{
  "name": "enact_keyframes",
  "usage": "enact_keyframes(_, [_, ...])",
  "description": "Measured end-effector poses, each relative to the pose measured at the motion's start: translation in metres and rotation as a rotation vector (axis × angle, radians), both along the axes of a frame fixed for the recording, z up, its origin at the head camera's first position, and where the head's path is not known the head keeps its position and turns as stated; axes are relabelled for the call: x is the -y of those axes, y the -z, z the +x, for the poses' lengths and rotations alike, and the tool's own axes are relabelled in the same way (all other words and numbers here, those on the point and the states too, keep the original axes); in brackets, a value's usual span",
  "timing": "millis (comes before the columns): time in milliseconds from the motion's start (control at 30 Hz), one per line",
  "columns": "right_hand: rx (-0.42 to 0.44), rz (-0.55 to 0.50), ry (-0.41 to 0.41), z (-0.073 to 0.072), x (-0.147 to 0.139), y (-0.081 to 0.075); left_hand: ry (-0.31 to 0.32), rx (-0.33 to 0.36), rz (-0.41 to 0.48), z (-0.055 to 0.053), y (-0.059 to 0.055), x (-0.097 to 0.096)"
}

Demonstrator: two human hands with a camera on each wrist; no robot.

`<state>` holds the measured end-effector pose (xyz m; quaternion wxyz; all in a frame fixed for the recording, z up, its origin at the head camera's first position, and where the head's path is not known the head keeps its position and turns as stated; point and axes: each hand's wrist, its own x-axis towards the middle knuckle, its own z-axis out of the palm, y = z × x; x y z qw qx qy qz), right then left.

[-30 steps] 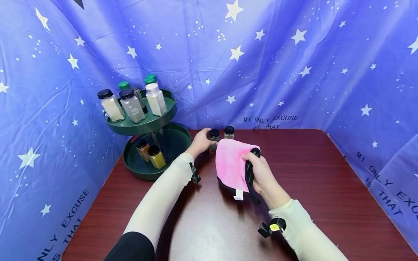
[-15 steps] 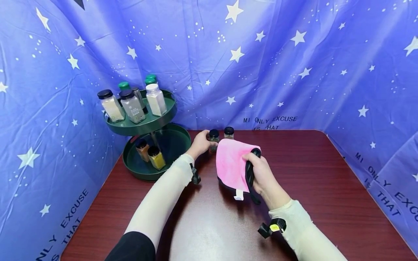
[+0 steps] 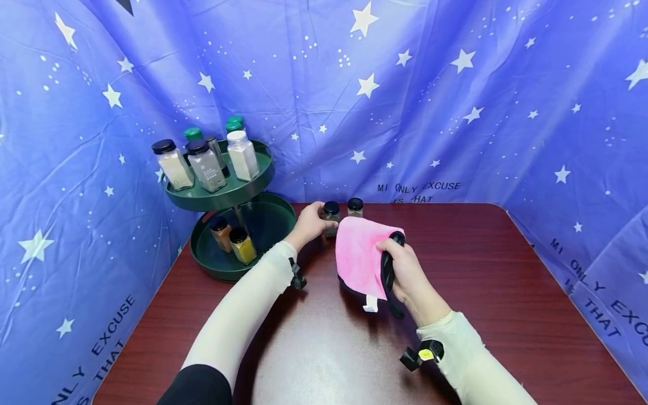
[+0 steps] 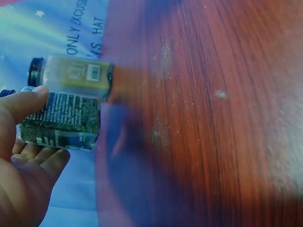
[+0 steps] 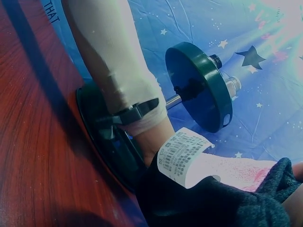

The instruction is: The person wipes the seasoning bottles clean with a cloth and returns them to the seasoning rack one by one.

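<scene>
My left hand (image 3: 310, 224) holds a small glass spice jar (image 3: 331, 209) with a black lid at the back of the table. In the left wrist view, the thumb lies across this jar of green dried herbs (image 4: 66, 116) and the fingers sit on its other side. A second black-lidded jar (image 4: 83, 75), with yellowish contents, stands right beside it. My right hand (image 3: 405, 271) grips a folded cloth (image 3: 359, 256), pink on one face and black on the other, with a white tag (image 3: 370, 304). The cloth is held up over the table, close to the jars.
A two-tier green rack (image 3: 223, 197) stands at the left. Its upper tray carries several jars, including a white-lidded one (image 3: 243, 156); an orange jar (image 3: 221, 232) and a yellow jar (image 3: 243, 246) sit below. Pale specks (image 4: 220, 94) mark the wooden table (image 3: 481, 270). Starry curtains (image 3: 430, 101) hang around it.
The left forearm has shifted slightly to the left in the head view, its hand staying at the herb jar. The right hand and the cloth have hardly moved.
</scene>
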<state>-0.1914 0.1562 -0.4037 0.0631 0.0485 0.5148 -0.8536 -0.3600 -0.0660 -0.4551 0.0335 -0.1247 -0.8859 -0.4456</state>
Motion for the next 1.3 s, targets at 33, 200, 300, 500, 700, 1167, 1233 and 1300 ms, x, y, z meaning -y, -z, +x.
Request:
enact_keyframes(33, [-0.003,0.001,0.004,0.0,0.0,0.0,0.003,-0.006,-0.002,0.002,-0.002,0.0])
enact_keyframes(200, [-0.01,0.007,0.009,-0.001,-0.001,0.0,0.015,-0.033,-0.006,0.014,-0.011,0.002])
enact_keyframes(300, [-0.001,0.017,0.012,0.0,-0.002,0.0,0.028,-0.035,0.006,0.022,-0.014,0.002])
enact_keyframes(500, [0.006,0.029,0.025,-0.002,-0.003,0.001,0.026,-0.073,0.064,0.04,-0.02,0.0])
enact_keyframes(700, [0.011,0.036,0.042,-0.003,-0.006,0.0,0.001,-0.083,0.103,0.063,-0.018,-0.002])
enact_keyframes(1167, [0.017,0.004,0.06,-0.005,-0.009,-0.001,0.016,-0.033,0.108,0.105,-0.012,0.007])
enact_keyframes(1233, [0.017,-0.001,0.063,-0.006,-0.009,0.0,0.036,-0.026,0.097,0.11,-0.009,0.008])
enact_keyframes(1300, [0.017,-0.001,0.064,-0.006,-0.009,0.0,0.049,-0.023,0.084,0.115,-0.007,0.008])
